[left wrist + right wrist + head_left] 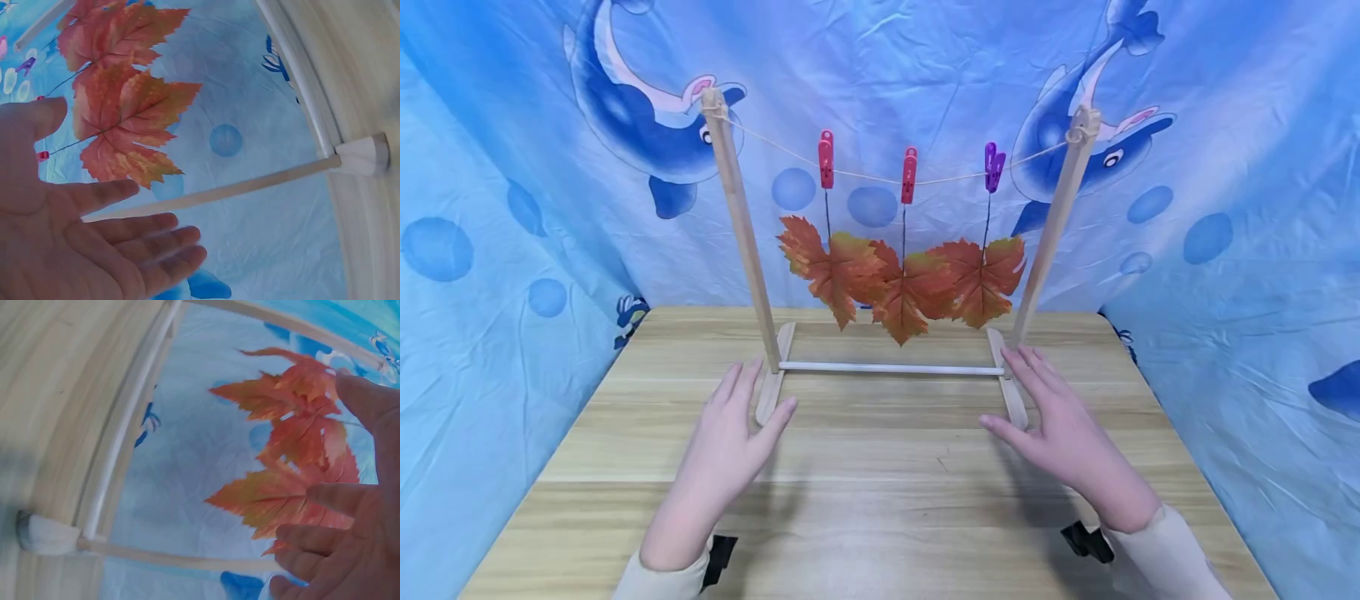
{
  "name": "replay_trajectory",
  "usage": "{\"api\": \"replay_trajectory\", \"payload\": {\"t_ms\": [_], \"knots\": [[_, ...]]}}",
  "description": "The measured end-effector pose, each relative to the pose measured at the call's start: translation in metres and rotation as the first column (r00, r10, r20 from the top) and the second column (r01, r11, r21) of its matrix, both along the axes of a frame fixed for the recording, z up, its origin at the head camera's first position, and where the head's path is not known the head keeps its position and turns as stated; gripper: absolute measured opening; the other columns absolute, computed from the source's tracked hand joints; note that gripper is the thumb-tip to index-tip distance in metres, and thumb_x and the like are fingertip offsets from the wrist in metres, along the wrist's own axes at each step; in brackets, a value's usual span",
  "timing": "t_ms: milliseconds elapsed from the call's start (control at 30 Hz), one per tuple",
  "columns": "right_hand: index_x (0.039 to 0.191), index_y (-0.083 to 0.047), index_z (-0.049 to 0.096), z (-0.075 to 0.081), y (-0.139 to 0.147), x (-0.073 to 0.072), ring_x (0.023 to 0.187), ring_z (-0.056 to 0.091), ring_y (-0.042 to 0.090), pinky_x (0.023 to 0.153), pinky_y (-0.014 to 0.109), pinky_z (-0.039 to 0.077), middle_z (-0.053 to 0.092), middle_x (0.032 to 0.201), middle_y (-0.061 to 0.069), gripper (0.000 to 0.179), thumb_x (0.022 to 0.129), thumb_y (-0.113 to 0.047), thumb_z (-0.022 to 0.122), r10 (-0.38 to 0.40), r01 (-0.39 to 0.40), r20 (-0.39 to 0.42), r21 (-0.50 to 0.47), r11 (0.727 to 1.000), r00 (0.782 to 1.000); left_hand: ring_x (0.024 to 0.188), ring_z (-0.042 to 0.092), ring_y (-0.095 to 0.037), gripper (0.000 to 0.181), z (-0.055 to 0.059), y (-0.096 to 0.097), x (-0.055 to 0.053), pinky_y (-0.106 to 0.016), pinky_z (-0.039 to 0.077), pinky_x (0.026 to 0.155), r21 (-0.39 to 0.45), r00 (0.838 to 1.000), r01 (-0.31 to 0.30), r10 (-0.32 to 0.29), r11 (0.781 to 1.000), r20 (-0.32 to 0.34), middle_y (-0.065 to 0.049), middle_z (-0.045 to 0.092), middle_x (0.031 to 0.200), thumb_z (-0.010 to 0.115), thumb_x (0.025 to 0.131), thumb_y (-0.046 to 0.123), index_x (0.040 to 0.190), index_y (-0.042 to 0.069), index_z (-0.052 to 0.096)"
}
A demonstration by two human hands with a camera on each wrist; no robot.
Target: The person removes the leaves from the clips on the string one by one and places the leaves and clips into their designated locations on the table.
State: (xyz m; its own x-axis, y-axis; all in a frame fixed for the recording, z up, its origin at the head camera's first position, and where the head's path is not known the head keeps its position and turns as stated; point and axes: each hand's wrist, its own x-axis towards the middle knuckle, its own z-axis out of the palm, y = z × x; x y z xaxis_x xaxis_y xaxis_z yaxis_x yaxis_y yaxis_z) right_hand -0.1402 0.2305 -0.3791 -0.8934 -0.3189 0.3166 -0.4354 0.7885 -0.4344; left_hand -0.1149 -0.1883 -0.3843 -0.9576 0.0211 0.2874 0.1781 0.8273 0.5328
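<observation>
A wooden rack stands on the table, its left post (741, 225) and right post (1054, 225) joined low down by a white rod (887, 367). Between the post tops sags a thin string (767, 142). Two red clothespins (826, 158) and one purple clothespin (993, 168) grip it, each holding an orange maple-like leaf (904, 292) by its dark stem. My left hand (726, 442) is beside the rack's left foot (767, 400), fingers extended, holding nothing. On the other side my right hand (1067, 429) spreads empty, its fingertips close to the right post's base.
The rack stands toward the far edge of the wood-grain table (880, 517). Blue cloth (880, 50) printed with dolphins and bubbles hangs behind it and along both sides. A black strap piece (720, 560) shows at the left cuff, another (1086, 542) at the right.
</observation>
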Motion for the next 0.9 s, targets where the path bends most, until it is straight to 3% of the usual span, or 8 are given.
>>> {"api": "replay_trajectory", "payload": {"t_ms": [133, 267, 400, 500, 700, 900], "knots": [[0.161, -0.019, 0.032, 0.01, -0.01, -0.003, 0.148, 0.028, 0.032, 0.109, 0.062, 0.032, 0.032, 0.162, 0.002, 0.089, 0.09, -0.05, 0.076, 0.041, -0.046, -0.07, -0.061, 0.997, 0.997, 0.141, 0.035, -0.045, 0.07, 0.004, 0.002, -0.006, -0.066, 0.031, 0.108, 0.105, 0.995, 0.058, -0.048, 0.993, -0.091, -0.023, 0.038, 0.155, 0.063, 0.101, 0.044, 0.155, 0.005, 0.041], [0.16, -0.021, 0.033, 0.021, -0.019, -0.006, 0.145, 0.033, 0.029, 0.108, 0.059, 0.035, 0.036, 0.16, 0.003, 0.085, 0.091, -0.046, 0.076, 0.065, -0.073, -0.088, -0.1, 0.992, 0.994, 0.13, 0.049, -0.042, 0.061, 0.01, 0.005, -0.013, -0.06, 0.039, 0.104, 0.185, 0.982, 0.109, -0.077, 0.977, -0.172, -0.02, 0.051, 0.146, 0.066, 0.101, 0.033, 0.15, 0.004, 0.048], [0.159, -0.019, 0.036, 0.03, -0.028, -0.009, 0.143, 0.038, 0.03, 0.107, 0.058, 0.037, 0.039, 0.158, 0.007, 0.081, 0.092, -0.043, 0.076, 0.09, -0.104, -0.11, -0.126, 0.987, 0.99, 0.118, 0.06, -0.042, 0.056, 0.019, 0.008, -0.018, -0.057, 0.047, 0.097, 0.264, 0.976, 0.124, -0.07, 0.956, -0.208, -0.019, 0.059, 0.137, 0.066, 0.101, 0.033, 0.147, 0.006, 0.052], [0.157, -0.016, 0.04, 0.035, -0.033, -0.011, 0.14, 0.042, 0.03, 0.106, 0.058, 0.039, 0.043, 0.155, 0.008, 0.078, 0.092, -0.039, 0.078, 0.114, -0.134, -0.143, -0.14, 0.981, 0.983, 0.117, 0.062, -0.036, 0.051, 0.027, 0.013, -0.023, -0.051, 0.048, 0.098, 0.324, 0.97, 0.145, -0.07, 0.935, -0.232, -0.017, 0.063, 0.132, 0.067, 0.1, 0.03, 0.144, 0.005, 0.056], [0.152, -0.012, 0.049, 0.051, -0.046, -0.018, 0.134, 0.05, 0.028, 0.103, 0.053, 0.044, 0.051, 0.149, 0.009, 0.075, 0.088, -0.03, 0.083, 0.19, -0.233, -0.268, -0.14, 0.962, 0.945, 0.112, 0.065, -0.029, 0.043, 0.043, 0.022, -0.032, -0.043, 0.049, 0.099, 0.398, 0.959, 0.197, -0.092, 0.896, -0.267, -0.013, 0.066, 0.127, 0.069, 0.099, 0.022, 0.137, 0.004, 0.062], [0.146, -0.008, 0.056, 0.071, -0.062, -0.025, 0.129, 0.055, 0.024, 0.102, 0.047, 0.046, 0.057, 0.143, 0.007, 0.07, 0.084, -0.02, 0.086, 0.25, -0.324, -0.354, -0.169, 0.931, 0.902, 0.112, 0.065, -0.025, 0.038, 0.057, 0.026, -0.041, -0.041, 0.048, 0.099, 0.496, 0.949, 0.257, -0.12, 0.829, -0.291, -0.012, 0.066, 0.127, 0.068, 0.099, 0.012, 0.134, -0.001, 0.063]]}}
